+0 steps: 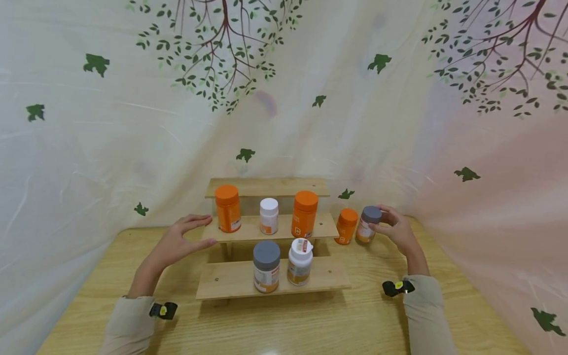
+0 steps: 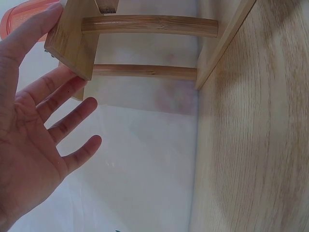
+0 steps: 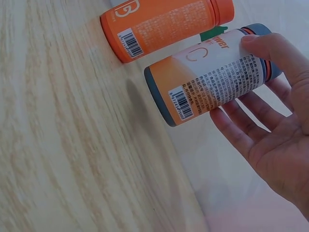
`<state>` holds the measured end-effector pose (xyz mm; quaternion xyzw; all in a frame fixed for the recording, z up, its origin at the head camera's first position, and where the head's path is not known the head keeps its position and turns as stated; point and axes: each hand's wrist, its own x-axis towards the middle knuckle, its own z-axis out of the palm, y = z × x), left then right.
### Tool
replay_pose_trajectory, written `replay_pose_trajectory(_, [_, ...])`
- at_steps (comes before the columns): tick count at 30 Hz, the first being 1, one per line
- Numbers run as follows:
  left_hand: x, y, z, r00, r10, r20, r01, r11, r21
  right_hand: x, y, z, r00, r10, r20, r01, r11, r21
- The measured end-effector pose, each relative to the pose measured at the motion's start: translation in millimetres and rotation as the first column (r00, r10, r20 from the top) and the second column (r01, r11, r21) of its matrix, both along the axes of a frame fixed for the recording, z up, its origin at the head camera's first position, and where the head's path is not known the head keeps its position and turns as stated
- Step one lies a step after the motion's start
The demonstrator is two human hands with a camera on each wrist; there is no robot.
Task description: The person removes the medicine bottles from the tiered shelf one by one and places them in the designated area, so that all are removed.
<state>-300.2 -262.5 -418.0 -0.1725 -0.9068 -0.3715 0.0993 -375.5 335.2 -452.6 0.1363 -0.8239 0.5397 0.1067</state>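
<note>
My right hand (image 1: 399, 231) pinches a grey-lidded supplement bottle (image 1: 366, 225) near its lid, thumb on one side and fingers on the other. In the right wrist view the bottle's base seems a little off the table, with a shadow beside it. A small orange bottle (image 1: 346, 227) stands just left of it. My left hand (image 1: 175, 241) holds the left end of the middle board of a stepped wooden rack (image 1: 270, 268), thumb at the front edge and fingertips (image 2: 67, 75) at the back; the other fingers are spread loosely.
On the middle board stand two orange bottles (image 1: 228, 209) with a small white bottle (image 1: 268, 217) between them. The lower board bears another grey-lidded bottle (image 1: 266, 266) and a white-capped bottle (image 1: 300, 261). A leaf-printed curtain (image 1: 177, 123) hangs behind the wooden table (image 1: 284, 325).
</note>
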Motion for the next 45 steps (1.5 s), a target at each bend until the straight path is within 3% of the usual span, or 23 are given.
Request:
replay_pose_trajectory(8, [0.6, 0.5, 1.0, 1.0, -0.002, -0.002, 0.002, 1.0, 0.001, -2.1, 0.1, -3.6, 0.999, 0.006, 0.039, -0.008, 0.999, 0.046])
replay_pose_trajectory(17, [-0.4, 0.5, 0.5, 1.0, -0.005, -0.011, 0.005, 1.0, -0.004, -1.5, 0.6, -7.1, 0.997, 0.04, 0.066, -0.042, 0.999, 0.032])
replay_pose_trajectory(45, [-0.2, -1.9, -0.6, 1.0, -0.017, -0.015, 0.017, 1.0, 0.002, 1.6, -0.4, -1.0, 0.987, 0.076, 0.143, -0.082, 0.996, 0.038])
